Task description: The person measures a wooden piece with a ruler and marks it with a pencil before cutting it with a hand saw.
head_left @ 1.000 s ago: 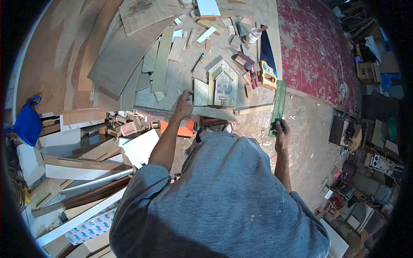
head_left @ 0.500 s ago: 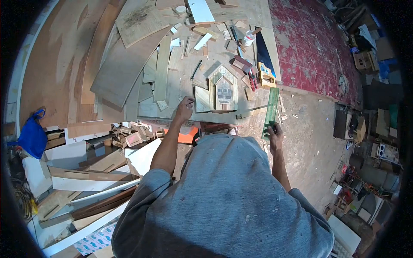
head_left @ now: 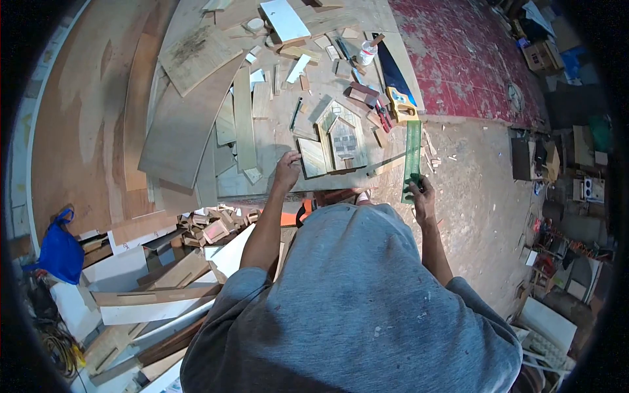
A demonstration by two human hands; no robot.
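Observation:
My right hand [head_left: 422,190] grips the lower end of a green see-through ruler [head_left: 412,147], which stands out past the workbench's right side. My left hand [head_left: 287,171] is at the front of the bench, its fingertips at the left edge of a small light wood board [head_left: 312,157]; whether they touch it is hard to see. The fingers look stretched out, not wrapped round anything. Right beside that board lies a small wooden house model [head_left: 344,139] with a peaked roof and dark window shapes. A dark pen-like stick [head_left: 296,113] is just beyond.
A handsaw [head_left: 401,101] with a yellow handle lies at the bench's right side, near red-handled pliers or a clamp [head_left: 383,118]. A white tub [head_left: 367,52] stands farther back. Large plywood sheets [head_left: 187,124] cover the left. Offcuts [head_left: 216,226] are heaped below, beside a blue bag [head_left: 60,252].
The view has shifted and turned slightly. The ruler now stands more upright in my right hand. My left hand stays by the board's left edge, its fingers a little straighter.

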